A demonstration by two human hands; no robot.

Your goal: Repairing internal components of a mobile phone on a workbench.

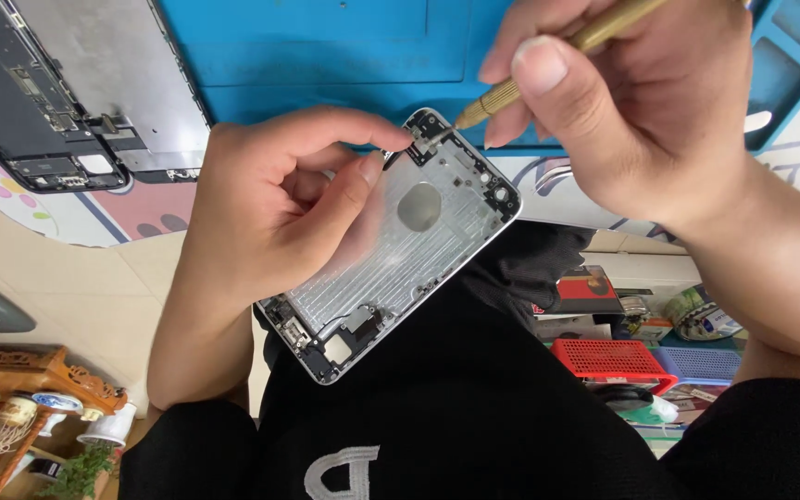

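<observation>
The left hand [275, 208] grips a stripped phone housing [400, 250], long axis slanting from lower left to upper right, between both hands. The right hand [622, 102] pinches a brass screwdriver [548, 65], tip at the housing's upper corner.

You are sitting over a pale tiled floor [94, 287], a blue work mat [326, 56] lying ahead, a carved wooden stand [30, 375] showing lower left, a red plastic basket [608, 361] resting right.
</observation>
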